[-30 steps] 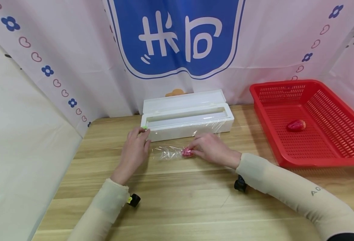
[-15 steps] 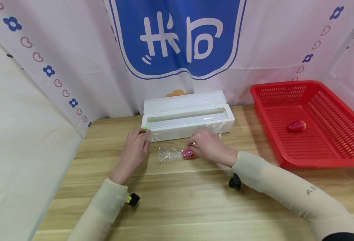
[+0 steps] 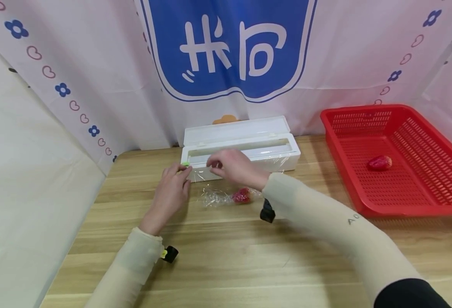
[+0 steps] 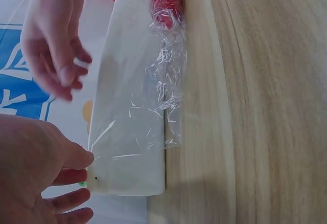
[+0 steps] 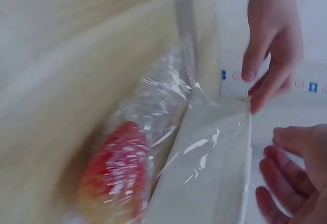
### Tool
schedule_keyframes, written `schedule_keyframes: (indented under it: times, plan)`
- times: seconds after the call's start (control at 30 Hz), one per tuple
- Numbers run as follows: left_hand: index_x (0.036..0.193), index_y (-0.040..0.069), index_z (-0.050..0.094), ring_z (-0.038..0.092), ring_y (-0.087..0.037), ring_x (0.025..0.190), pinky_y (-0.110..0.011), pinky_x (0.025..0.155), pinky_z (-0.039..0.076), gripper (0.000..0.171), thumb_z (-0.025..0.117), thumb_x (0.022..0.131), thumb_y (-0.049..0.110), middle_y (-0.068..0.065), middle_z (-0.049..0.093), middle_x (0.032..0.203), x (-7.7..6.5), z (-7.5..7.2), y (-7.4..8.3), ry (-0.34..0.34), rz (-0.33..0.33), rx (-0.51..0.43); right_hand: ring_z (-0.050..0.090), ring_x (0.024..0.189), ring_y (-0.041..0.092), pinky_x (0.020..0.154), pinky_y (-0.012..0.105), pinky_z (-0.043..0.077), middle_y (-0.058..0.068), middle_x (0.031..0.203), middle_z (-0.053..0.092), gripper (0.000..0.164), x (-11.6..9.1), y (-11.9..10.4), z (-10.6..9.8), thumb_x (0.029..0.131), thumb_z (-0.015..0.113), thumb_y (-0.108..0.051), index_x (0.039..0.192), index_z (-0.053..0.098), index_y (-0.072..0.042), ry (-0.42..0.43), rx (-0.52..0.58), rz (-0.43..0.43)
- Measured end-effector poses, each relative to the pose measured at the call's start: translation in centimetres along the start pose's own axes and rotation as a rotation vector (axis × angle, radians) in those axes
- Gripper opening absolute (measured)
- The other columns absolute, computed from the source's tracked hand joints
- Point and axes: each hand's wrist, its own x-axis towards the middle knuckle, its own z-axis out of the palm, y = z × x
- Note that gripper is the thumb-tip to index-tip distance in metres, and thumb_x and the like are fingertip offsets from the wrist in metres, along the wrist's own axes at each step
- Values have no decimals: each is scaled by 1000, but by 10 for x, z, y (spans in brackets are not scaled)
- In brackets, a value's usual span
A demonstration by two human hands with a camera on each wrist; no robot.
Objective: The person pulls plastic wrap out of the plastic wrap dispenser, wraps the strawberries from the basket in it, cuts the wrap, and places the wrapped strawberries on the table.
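A white cling film dispenser (image 3: 210, 173) stands with its lid raised. My left hand (image 3: 170, 192) holds its left front corner, thumb and fingertips at the edge beside a small green piece (image 3: 185, 164). Clear film (image 4: 120, 101) stretches down the dispenser's front onto the table. Rolled in the film is a red fruit (image 3: 241, 195) with a yellowish end (image 5: 102, 211); crinkled wrap (image 3: 215, 198) trails to its left. Over the dispenser's front edge my right hand (image 3: 235, 167) hovers, fingers loosely curled and holding nothing, as the left wrist view also shows.
A red slotted basket (image 3: 343, 171) stands on the right with another red fruit (image 3: 379, 163) in it. Behind the wooden table (image 3: 218, 256) hangs a printed cloth (image 3: 133, 85), close to the dispenser's raised lid.
My right hand has let go of the wrapped fruit and moved up and left over the dispenser. The left hand has stayed at the corner.
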Motion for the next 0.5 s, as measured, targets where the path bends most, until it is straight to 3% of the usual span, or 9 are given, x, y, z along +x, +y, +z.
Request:
schedule_keyframes:
  times: [0.2,0.5]
  plan:
    - [130,0,57,50,-34,108,-45,96,45,41,59,89,5,-15,57,123,1,-2,-3,-12,16,12,64,88,9,82,20,52,0,100,73,19,27,1,10,91,64,-17,106,73,-11,47,91,-45]
    - [128,1,59,52,-37,110,-47,99,42,40,59,88,5,-18,59,119,3,-7,-3,-29,44,28,64,93,10,86,24,50,-1,105,72,22,53,-8,28,91,64,-19,110,72,-14,24,48,-39]
